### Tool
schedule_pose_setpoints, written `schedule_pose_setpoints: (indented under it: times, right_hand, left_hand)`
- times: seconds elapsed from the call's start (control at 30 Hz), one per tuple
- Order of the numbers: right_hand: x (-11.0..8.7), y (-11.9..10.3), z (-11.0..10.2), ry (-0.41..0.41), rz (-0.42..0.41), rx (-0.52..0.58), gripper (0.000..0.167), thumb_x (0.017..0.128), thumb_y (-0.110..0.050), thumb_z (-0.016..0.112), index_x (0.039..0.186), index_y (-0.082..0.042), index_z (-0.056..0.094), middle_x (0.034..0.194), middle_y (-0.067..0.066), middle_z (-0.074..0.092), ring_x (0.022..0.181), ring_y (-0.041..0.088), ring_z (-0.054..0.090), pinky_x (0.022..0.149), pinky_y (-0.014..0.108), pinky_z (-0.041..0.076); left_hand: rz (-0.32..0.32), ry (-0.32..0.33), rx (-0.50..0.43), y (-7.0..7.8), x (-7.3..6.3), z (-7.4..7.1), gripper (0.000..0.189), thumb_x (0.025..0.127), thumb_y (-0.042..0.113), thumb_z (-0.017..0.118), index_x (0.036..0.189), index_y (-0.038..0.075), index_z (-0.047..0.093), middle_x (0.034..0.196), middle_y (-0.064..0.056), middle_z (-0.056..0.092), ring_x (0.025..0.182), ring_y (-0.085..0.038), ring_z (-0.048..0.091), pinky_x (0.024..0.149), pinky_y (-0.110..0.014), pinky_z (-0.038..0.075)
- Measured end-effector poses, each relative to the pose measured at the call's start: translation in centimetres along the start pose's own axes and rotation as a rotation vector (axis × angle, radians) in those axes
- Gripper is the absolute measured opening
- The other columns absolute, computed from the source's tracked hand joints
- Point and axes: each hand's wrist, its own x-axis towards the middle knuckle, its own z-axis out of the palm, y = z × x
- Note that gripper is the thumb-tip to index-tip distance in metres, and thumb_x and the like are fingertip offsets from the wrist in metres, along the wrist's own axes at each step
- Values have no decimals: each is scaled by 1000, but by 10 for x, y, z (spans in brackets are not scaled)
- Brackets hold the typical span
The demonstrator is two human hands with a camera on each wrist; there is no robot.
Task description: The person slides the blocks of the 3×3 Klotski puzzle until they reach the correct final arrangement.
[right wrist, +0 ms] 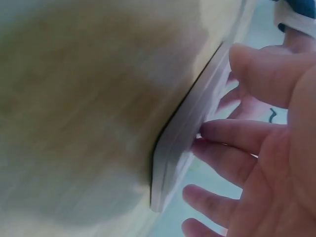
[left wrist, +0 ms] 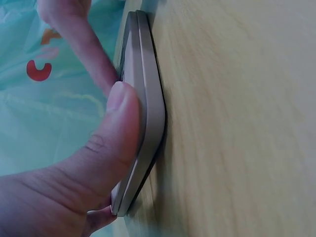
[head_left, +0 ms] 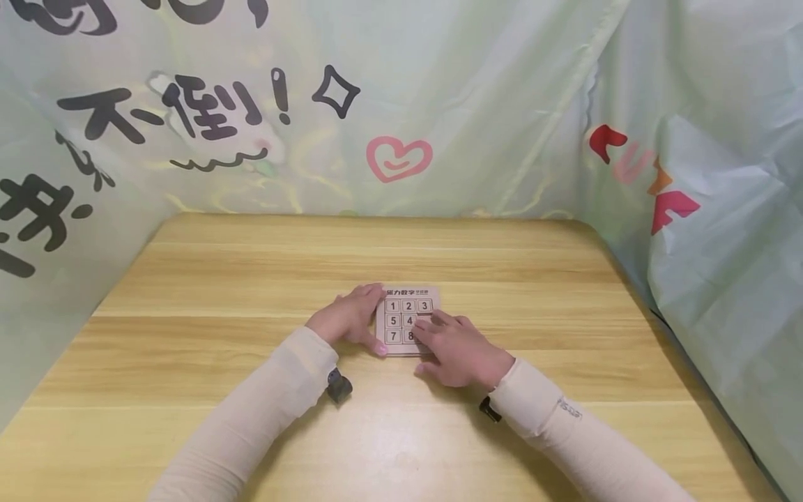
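- A number puzzle [head_left: 401,321] lies flat on the wooden table [head_left: 401,439] between our left hand [head_left: 351,317] and right hand [head_left: 461,351].
- Our left grips its side with thumb and fingers.
- Our right, fingers loosely extended, touches its tiles [head_left: 408,321].

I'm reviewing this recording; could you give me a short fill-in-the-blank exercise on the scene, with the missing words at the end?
1. In the head view, the left hand holds the ____ side of the number puzzle.
2. The top row of tiles reads 1, 2, ____.
3. Directly below tile 5 sits tile ____.
4. The pink smiling shape on the backdrop is a ____.

Missing words: left; 3; 7; heart.
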Motion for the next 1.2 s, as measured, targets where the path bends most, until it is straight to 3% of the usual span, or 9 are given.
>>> schedule_pose_setpoints:
  times: [0.2,0.5,1.2]
  right_hand:
    - [-17,1,2,56,-17,-30,57,88,-45,66,131,-8,60,136,10,56,131,41,42,104,60,36]
    - [-2,8,2,24,44,0,73,89,-42,67,145,-2,42,150,13,40,135,46,33,106,63,32]
    - [0,10,4,25,40,12,73,88,-42,67,144,-1,44,149,14,42,135,45,34,106,63,32]
  left_hand:
    - [-3,-3,-3,0,-1,-1,121,58,49,87,152,4,24,159,-16,17,145,-34,15,111,-65,13]
    - [-6,0,-25,0,1,-2,120,58,47,87,152,5,25,159,-15,17,145,-34,15,111,-65,13]
    - [-17,-5,-12,0,1,1,121,59,46,88,153,5,24,160,-14,15,145,-35,13,111,-65,12]
